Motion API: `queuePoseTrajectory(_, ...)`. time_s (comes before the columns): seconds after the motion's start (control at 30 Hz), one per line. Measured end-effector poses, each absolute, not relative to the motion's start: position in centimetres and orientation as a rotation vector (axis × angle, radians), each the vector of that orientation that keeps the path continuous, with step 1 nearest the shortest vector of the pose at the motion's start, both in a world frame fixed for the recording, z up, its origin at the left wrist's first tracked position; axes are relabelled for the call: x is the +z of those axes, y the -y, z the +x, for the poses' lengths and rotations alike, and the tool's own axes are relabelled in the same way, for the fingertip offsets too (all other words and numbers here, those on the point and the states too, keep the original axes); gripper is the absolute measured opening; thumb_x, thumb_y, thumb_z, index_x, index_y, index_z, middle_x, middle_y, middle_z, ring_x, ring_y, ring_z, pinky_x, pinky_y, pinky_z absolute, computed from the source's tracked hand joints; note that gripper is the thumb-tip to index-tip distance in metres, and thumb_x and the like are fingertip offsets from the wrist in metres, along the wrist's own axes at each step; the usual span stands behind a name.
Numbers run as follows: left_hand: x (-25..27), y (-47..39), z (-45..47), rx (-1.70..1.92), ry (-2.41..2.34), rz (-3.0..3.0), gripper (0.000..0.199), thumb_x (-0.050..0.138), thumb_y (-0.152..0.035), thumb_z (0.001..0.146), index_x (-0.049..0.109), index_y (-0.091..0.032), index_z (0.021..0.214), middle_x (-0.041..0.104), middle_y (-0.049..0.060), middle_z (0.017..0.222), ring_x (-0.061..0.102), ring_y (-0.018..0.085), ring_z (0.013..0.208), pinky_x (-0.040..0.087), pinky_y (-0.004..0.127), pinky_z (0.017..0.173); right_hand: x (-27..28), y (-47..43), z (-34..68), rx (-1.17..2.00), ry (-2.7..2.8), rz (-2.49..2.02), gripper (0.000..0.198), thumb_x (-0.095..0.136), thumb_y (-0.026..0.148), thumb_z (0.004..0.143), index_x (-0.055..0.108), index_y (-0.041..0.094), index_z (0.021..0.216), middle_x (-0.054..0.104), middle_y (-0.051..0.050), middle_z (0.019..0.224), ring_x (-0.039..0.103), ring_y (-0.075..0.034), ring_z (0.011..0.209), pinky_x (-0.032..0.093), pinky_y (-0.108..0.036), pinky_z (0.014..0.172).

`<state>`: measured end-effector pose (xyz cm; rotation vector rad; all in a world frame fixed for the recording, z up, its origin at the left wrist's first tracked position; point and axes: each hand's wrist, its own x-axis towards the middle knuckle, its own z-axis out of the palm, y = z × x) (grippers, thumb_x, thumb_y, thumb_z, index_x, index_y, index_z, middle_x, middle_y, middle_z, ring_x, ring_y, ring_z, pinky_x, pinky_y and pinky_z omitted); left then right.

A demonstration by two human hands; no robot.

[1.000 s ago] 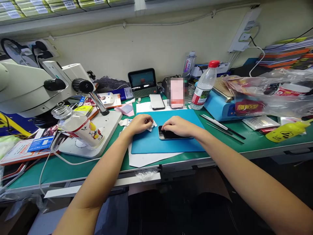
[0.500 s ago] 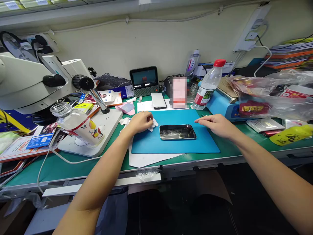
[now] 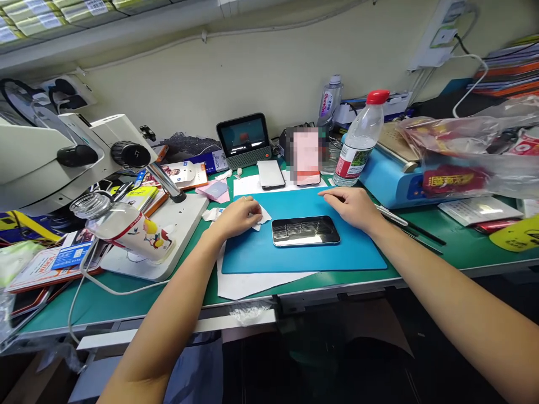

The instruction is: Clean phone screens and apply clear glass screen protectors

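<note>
A smartphone point(image 3: 306, 230) with a dark, reflective screen lies face up on the blue mat point(image 3: 307, 261). To its left, my left hand point(image 3: 239, 217) rests with curled fingers closed on a crumpled white tissue point(image 3: 264, 217), which sticks out on both sides. My right hand point(image 3: 351, 206) hovers over the mat's right side, beyond the phone's upper right corner. Its index finger is stretched out toward the left, and nothing shows in it. Slim tools, seemingly tweezers point(image 3: 393, 216), lie beside the right wrist, partly covered by the forearm.
A microscope point(image 3: 126, 151) and a tilted glass jar point(image 3: 130, 227) stand at left. Behind the mat are a white phone point(image 3: 270, 174), a pink-screened phone point(image 3: 306, 157) and a small display point(image 3: 245, 140). A red-capped bottle point(image 3: 361, 140) and blue device point(image 3: 389, 179) stand at right.
My right hand has moved left and slightly back, uncovering the tools beside it. The left hand stays at the tissue, and the phone keeps its place. The camera view has shifted slightly.
</note>
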<state>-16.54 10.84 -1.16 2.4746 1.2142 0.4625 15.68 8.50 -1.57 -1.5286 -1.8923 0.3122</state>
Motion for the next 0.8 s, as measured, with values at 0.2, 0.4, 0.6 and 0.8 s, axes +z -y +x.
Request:
queuePoseTrajectory(0.2,-1.0,-10.7,-16.1,0.55,-1.219,2.436,0.014,0.054,-0.029,0.095,0.059,-0.021,0.085,0.063,0.006,0.092,0.059,0.023,0.086,0.046,0.034,0.073,-1.9,-8.2,16.2,0.318,1.856,-1.519,0.037,0.052,0.037,0.091,0.083,0.022,0.103,0.082,-0.006,0.107,0.074,-0.026,0.089,0.053,-0.035,0.079)
queuePoseTrajectory(0.4,-0.4,-9.7,-14.1,0.579,-1.1,2.393,0.018,0.05,-0.032,0.099,0.059,-0.02,0.09,0.064,0.005,0.095,0.06,0.019,0.085,0.047,0.03,0.073,-1.9,-8.0,16.5,0.332,1.816,-1.499,0.035,0.053,0.033,0.09,0.084,0.021,0.101,0.082,-0.006,0.106,0.073,-0.026,0.088,0.054,-0.037,0.082)
queuePoseTrajectory(0.6,-1.0,-9.8,-10.1,0.422,-1.008,2.388,0.015,0.064,-0.031,0.092,0.066,-0.019,0.083,0.066,0.002,0.086,0.06,0.017,0.079,0.045,0.027,0.07,-1.9,-7.8,16.5,0.343,1.812,-1.489,0.035,0.053,0.031,0.09,0.084,0.019,0.101,0.083,-0.007,0.105,0.074,-0.026,0.089,0.054,-0.036,0.083)
queuePoseTrajectory(0.8,-1.7,-11.0,-7.3,0.417,-1.113,2.371,0.014,0.064,-0.03,0.091,0.067,-0.019,0.084,0.068,0.001,0.08,0.061,0.017,0.072,0.046,0.027,0.065,-2.1,-7.8,16.6,0.345,1.826,-1.423,0.035,0.052,0.03,0.091,0.083,0.017,0.099,0.082,-0.009,0.108,0.075,-0.027,0.094,0.054,-0.036,0.085)
